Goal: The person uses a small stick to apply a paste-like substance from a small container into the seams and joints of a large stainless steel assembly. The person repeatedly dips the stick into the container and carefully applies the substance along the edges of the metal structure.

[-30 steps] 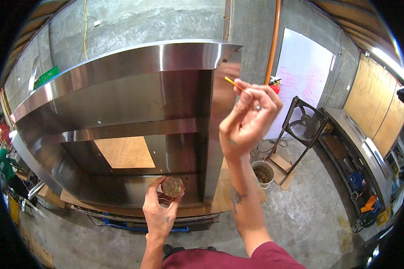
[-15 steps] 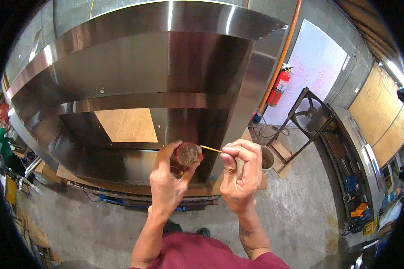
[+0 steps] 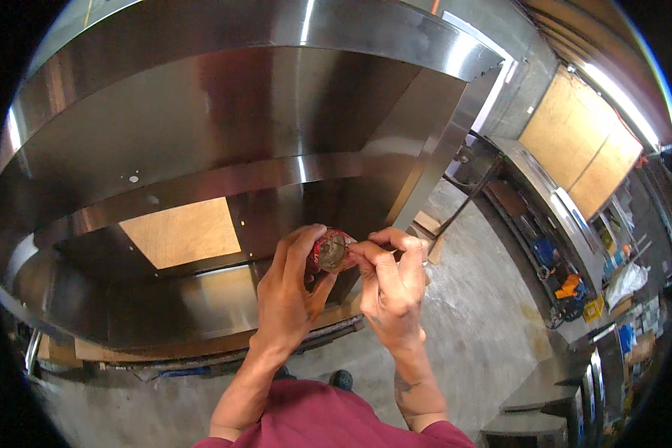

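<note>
My left hand (image 3: 290, 287) is closed around a small round can (image 3: 330, 251) with a red side and a dull, brownish-grey end facing up. Fingers and thumb wrap its left and lower edge. My right hand (image 3: 396, 287) is pinched close, its fingertips touching the can's right edge. The thin yellow stick seen in this pinch earlier is now almost wholly hidden by the fingers and the can. Both hands are in front of a large stainless steel hood-like shell (image 3: 224, 97), whose lower part has a rectangular opening (image 3: 183, 233) with tan board showing through.
Right of the steel shell, a dark metal frame (image 3: 474, 198) leans over the concrete floor (image 3: 493, 291). Beyond it runs a long bench (image 3: 549, 201) with tools on its lower shelf, including an orange item (image 3: 570, 286) and a yellow box (image 3: 593, 308). A wooden panel (image 3: 579, 142) stands behind.
My right hand has moved left, bringing its fingertips from beside the can to its edge; the yellow stick has gone from sight. My view has turned and shifted right.
</note>
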Available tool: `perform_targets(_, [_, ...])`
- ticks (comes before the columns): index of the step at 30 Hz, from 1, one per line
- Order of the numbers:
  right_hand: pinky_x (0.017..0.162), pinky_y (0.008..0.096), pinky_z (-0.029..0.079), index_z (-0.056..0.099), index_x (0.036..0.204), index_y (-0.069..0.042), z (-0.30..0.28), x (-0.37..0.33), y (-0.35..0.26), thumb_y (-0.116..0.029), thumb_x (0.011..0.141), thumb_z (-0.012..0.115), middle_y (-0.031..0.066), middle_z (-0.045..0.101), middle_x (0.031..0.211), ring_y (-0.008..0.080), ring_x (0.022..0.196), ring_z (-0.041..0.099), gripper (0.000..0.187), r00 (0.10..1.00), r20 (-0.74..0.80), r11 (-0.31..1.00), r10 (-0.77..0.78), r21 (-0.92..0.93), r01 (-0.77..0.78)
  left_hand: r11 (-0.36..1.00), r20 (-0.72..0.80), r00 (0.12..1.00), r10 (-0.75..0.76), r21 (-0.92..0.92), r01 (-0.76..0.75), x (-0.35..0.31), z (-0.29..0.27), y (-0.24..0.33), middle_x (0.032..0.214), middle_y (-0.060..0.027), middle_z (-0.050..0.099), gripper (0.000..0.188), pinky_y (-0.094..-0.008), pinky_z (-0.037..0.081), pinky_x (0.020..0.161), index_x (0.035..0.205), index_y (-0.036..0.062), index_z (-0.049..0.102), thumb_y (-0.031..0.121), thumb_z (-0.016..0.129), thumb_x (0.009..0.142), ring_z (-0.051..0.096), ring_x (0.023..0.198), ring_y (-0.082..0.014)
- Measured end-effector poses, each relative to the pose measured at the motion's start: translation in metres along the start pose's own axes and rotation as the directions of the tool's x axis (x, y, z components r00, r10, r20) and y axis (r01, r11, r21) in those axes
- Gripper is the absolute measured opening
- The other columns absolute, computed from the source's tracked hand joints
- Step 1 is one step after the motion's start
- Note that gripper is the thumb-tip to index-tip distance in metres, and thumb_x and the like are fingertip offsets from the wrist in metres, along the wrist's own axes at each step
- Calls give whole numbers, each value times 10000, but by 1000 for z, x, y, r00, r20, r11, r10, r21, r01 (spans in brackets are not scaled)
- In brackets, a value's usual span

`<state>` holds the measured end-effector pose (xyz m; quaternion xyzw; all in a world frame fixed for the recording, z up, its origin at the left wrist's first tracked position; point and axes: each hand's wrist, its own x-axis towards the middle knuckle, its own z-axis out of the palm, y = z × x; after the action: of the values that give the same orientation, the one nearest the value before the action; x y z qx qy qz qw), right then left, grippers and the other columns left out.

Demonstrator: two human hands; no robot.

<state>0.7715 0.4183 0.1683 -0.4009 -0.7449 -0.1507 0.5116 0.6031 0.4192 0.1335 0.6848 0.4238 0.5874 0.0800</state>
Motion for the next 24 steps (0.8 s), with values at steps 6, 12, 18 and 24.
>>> perform_targets(6, [898,424,547,777,1162,-38,11,-2,-28,47,941,862,131,673,1177,308,1048,655,252,986,-155,998,68,5,-68,981,101,987,-125,-138,139,-1,-22,-9,1330,-149,742,671,-365,642,897,1511,80,625,62,935,916,775,1115,-263])
perform_targets(12, [932,400,556,722,1162,-26,18,37,-18,6,1048,801,145,679,1171,299,1042,676,142,849,-502,987,162,98,-130,921,152,943,-295,-216,323,-6,-30,-13,1288,-142,779,645,-372,616,1001,1475,43,648,121,954,913,777,1138,-231])
perform_targets(18, [980,325,539,657,1163,12,12,86,7,-89,1154,702,116,579,1254,185,1102,626,111,744,-639,973,192,222,-61,867,191,909,-370,-281,412,-5,-31,-16,1322,-148,774,639,-374,605,1047,1476,36,647,149,953,926,770,1180,-235])
perform_targets(24, [947,404,541,690,1154,8,19,127,31,-75,1126,737,129,643,1169,268,1115,644,99,692,-722,1000,11,8,-7,888,144,925,-353,-260,379,-4,-32,-24,1288,-140,768,652,-363,612,974,1481,32,646,147,959,920,761,1103,-218])
